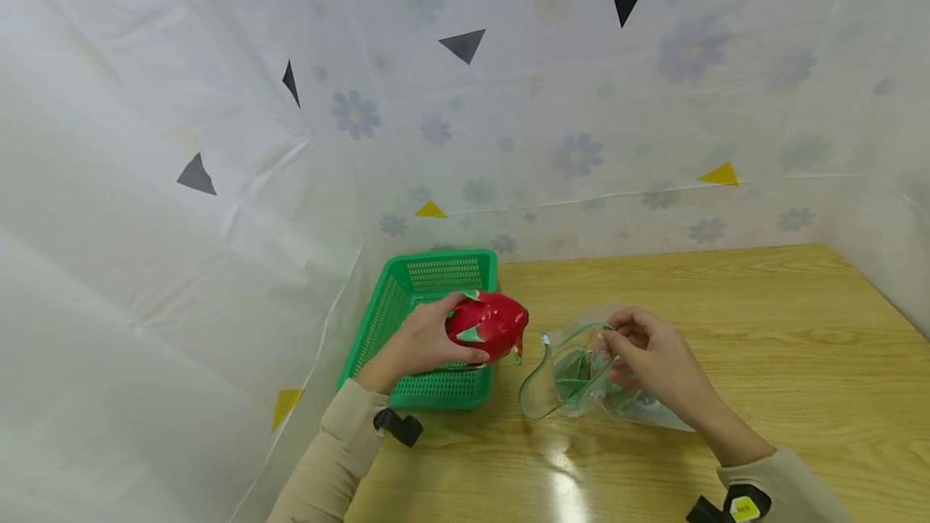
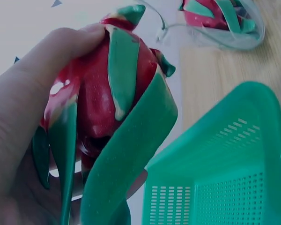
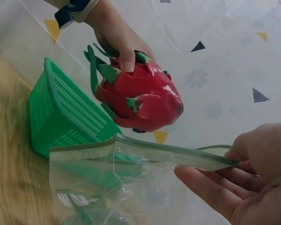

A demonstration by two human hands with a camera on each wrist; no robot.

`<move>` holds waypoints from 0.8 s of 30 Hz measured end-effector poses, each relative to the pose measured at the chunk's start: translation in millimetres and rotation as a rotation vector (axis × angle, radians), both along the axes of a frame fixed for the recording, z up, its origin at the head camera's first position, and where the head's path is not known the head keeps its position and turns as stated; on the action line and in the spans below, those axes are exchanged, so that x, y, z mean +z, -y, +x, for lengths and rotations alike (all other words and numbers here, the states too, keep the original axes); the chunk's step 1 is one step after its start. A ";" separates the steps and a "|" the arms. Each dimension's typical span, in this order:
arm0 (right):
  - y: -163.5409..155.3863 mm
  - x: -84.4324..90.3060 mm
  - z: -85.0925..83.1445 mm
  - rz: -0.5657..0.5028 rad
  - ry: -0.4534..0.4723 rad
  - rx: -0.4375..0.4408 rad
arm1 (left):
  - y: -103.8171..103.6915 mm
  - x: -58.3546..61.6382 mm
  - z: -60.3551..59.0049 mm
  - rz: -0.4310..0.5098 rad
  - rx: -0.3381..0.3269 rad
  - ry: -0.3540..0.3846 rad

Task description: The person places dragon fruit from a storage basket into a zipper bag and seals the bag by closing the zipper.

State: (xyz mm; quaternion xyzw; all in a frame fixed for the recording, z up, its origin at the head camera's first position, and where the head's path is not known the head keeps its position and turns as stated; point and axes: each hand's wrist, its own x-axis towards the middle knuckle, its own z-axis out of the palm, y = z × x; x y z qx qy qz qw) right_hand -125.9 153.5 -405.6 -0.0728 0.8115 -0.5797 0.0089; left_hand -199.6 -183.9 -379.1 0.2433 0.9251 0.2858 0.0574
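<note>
My left hand [image 1: 425,337] grips a red dragon fruit [image 1: 492,324] with green leafy scales, its thumb and fingers round the fruit. The fruit is held above the right side of a green basket [image 1: 443,402], to the left of a clear zip bag [image 1: 541,394]. With thumb and fingers my right hand [image 1: 664,361] pinches the bag's rim, and the bag's mouth gapes toward the fruit. Inside the bag lies another red-and-green dragon fruit [image 2: 215,14], seen in the left wrist view. In the right wrist view the bag's rim [image 3: 178,154] runs below the held fruit.
The green basket stands on the wooden table [image 1: 785,329] against the left side. White sheeting [image 1: 508,103] with flowers and dark and yellow triangles rises behind the table and along the left. Wrist cameras [image 1: 398,426] sit on both sleeves.
</note>
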 end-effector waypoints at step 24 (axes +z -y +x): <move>4.5 3.7 -2.4 -0.065 0.023 0.039 | -37.9 -16.7 21.8 0.165 -0.193 0.227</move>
